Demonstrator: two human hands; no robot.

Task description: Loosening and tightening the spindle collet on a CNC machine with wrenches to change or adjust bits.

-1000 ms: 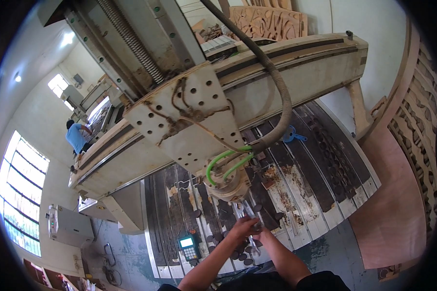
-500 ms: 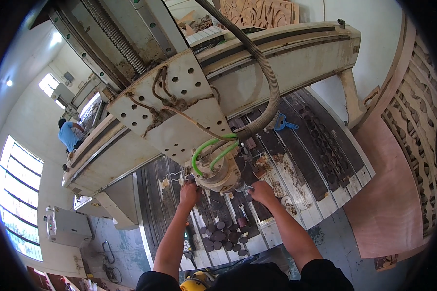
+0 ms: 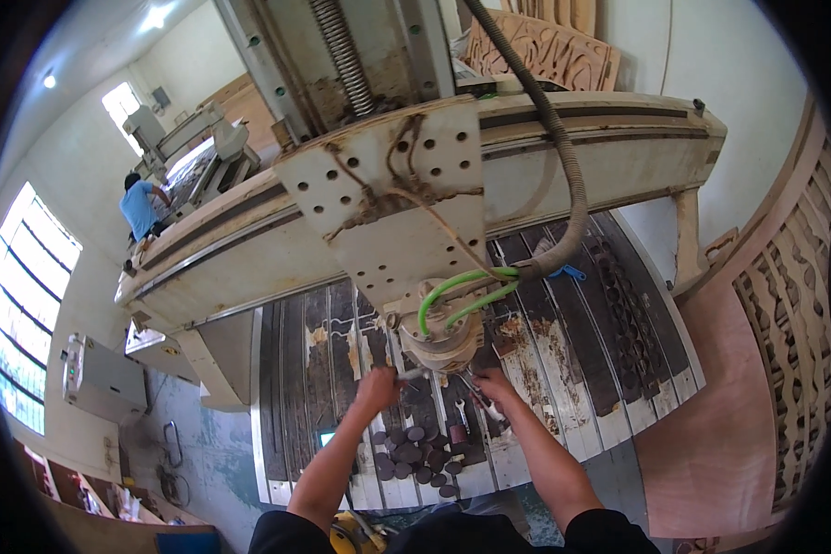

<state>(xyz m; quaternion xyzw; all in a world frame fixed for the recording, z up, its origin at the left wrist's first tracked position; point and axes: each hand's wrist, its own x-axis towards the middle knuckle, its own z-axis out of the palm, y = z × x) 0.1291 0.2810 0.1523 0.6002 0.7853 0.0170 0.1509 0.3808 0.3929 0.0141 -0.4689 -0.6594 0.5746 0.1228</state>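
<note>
A CNC router's spindle (image 3: pixel 441 343), with green hoses (image 3: pixel 466 282) on top, hangs over the slotted bed. My left hand (image 3: pixel 377 388) is closed around a grey metal wrench (image 3: pixel 415 373) that reaches to the spindle's lower end. On the other side my right hand (image 3: pixel 497 386) grips a second metal wrench (image 3: pixel 472 377), its far end also at the spindle's bottom. The spindle housing hides where the tools meet the nose. Below the hands lie several dark round discs (image 3: pixel 409 452), a loose wrench (image 3: pixel 463 417) and a reddish-brown cylinder (image 3: pixel 458 434).
The machine's gantry (image 3: pixel 582 175) spans the bed (image 3: pixel 545 420). A blue tool (image 3: pixel 570 272) lies beyond the spindle. A handheld controller (image 3: pixel 327 437) sits beside my left forearm. Carved wooden panels (image 3: pixel 540 51) lean behind. At far left, a person in blue (image 3: pixel 140 208) works by another machine.
The view has shifted, so the machine sits further right and lower. My left hand has drawn back toward me with its wrench, now seen beside the spindle; my right hand stays close by.
</note>
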